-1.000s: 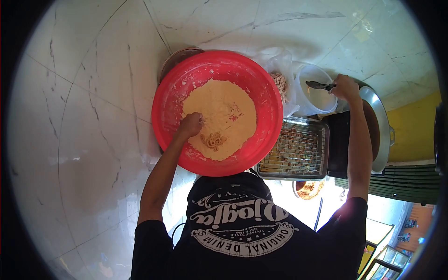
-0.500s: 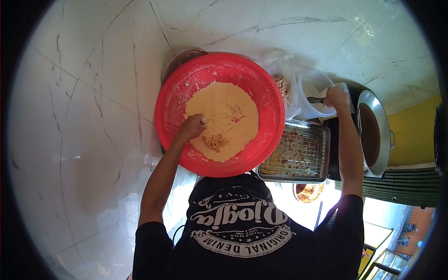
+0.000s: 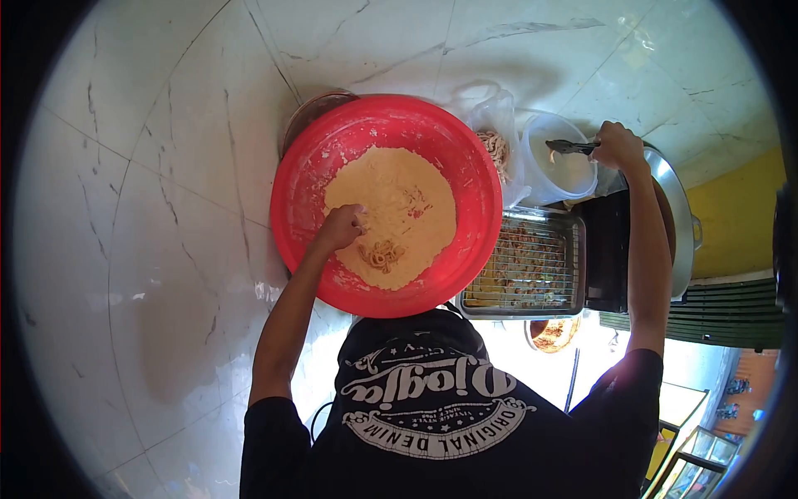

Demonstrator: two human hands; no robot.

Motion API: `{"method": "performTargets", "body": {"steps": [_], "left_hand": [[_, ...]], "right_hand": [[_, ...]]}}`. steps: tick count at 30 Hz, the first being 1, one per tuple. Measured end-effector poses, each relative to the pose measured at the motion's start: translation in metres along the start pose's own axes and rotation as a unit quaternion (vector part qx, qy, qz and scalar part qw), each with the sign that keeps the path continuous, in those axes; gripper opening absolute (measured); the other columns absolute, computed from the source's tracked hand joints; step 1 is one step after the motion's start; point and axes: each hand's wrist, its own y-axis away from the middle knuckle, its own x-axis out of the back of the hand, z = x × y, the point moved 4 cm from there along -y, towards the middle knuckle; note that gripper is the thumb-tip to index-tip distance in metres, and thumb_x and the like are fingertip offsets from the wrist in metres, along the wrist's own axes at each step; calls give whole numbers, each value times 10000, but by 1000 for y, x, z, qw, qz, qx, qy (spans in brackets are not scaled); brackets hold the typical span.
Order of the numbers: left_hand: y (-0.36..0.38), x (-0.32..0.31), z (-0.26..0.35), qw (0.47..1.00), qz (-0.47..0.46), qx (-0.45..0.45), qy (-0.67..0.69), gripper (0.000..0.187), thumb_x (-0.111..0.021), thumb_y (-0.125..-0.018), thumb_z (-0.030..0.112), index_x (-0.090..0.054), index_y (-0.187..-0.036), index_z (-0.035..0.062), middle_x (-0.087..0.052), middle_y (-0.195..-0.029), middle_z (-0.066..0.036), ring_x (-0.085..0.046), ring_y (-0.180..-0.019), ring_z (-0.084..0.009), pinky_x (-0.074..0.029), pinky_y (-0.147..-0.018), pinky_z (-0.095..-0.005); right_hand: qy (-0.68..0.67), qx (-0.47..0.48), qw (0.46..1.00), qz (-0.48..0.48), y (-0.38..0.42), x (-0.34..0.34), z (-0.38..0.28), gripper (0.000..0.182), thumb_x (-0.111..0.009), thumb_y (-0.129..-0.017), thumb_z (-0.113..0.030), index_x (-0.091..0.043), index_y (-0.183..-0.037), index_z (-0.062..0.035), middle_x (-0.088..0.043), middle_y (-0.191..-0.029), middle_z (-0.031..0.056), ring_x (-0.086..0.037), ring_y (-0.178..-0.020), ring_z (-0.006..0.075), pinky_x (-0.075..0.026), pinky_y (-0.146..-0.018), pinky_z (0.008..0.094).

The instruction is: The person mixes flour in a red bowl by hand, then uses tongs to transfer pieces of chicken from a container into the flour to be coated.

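My left hand (image 3: 343,227) is over the left part of a large red basin (image 3: 291,166), its fingers curled together and whitened at the tips. Whatever they may hold is hidden. Pale yellow flour (image 3: 374,179) fills the basin's bottom, with a small heap of coated strips (image 3: 381,255) lying on it just below that hand. Off to the right, my right hand (image 3: 619,146) is closed around the handle of dark tongs (image 3: 569,147). The tongs' end is above a translucent white tub (image 3: 532,183) containing whitish liquid (image 3: 572,173).
Between basin and tub stands a clear plastic bag (image 3: 499,112) with pale strips (image 3: 492,152). A wire rack (image 3: 532,258) over a metal tray with brown bits lies below it. A large metal wok (image 3: 683,200) is at the far right, partly behind my right forearm. White veined tiles (image 3: 166,249) surround these.
My right hand has moved up and right, drawing the tongs up from low in the tub. My left hand has stayed in nearly the same place over the flour.
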Motion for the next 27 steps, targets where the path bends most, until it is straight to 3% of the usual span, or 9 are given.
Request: {"method": "performTargets", "body": {"steps": [12, 15, 17, 18, 21, 23, 27], "left_hand": [[1, 9, 10, 999, -31, -25, -34, 413, -733, -736, 112, -622, -1109, -26, -675, -878, -159, -657, -784, -229, -512, -712, -327], [3, 10, 19, 997, -72, -3, -41, 357, -718, -752, 113, -641, -1071, -28, -685, -865, -148, -657, -765, -219, -505, -705, -320], [1, 11, 20, 996, -82, -10, 32, 289, -696, -775, 106, -652, -1027, -31, -690, -834, -143, -657, -731, -224, -499, -703, -316], [1, 12, 21, 996, -81, -7, 34, 289, -696, -775, 106, -652, -1027, -31, -690, -834, -143, -657, -731, -224, -499, -703, -316], [2, 14, 19, 998, -56, -14, -19, 204, -660, -804, 94, -655, -969, -27, -686, -796, -143, -654, -701, -235, -499, -699, -317], [-3, 14, 7, 999, 7, -18, 30, 152, -647, -812, 98, -652, -906, -21, -681, -806, -149, -658, -728, -242, -499, -702, -323], [-3, 17, 4, 1000, 21, -2, 3, 111, -628, -839, 59, -623, -892, -38, -676, -852, -108, -640, -790, -176, -487, -743, -307]], "right_hand": [[-21, -1, 999, 30, 3, -4, -4, 458, -766, -690, -284, -634, -1078, -81, -631, -1120, 139, -608, -1070, 324, -504, -872, 430], [-24, -12, 998, 56, 6, -2, -6, 458, -761, -683, -287, -641, -1079, -89, -637, -1100, 141, -617, -1047, 321, -507, -864, 431], [-9, -3, 989, 149, 19, 10, -13, 435, -741, -692, -285, -664, -1074, -92, -657, -1038, 143, -637, -987, 322, -513, -846, 421], [-8, 0, 989, 149, 27, 14, -18, 435, -741, -692, -285, -664, -1074, -92, -657, -1038, 143, -637, -987, 322, -513, -846, 421], [-80, 53, 974, 203, 57, 22, -47, 347, -702, -713, -248, -703, -1032, -113, -668, -962, 151, -653, -906, 325, -518, -802, 422], [-97, 146, 960, 219, 77, 20, -77, 283, -682, -728, -226, -728, -994, -144, -666, -900, 160, -656, -840, 333, -512, -744, 435], [-159, 276, 942, 110, 102, -11, -146, 130, -674, -718, -181, -726, -833, -154, -664, -752, 127, -661, -731, 323, -503, -650, 445]]}}
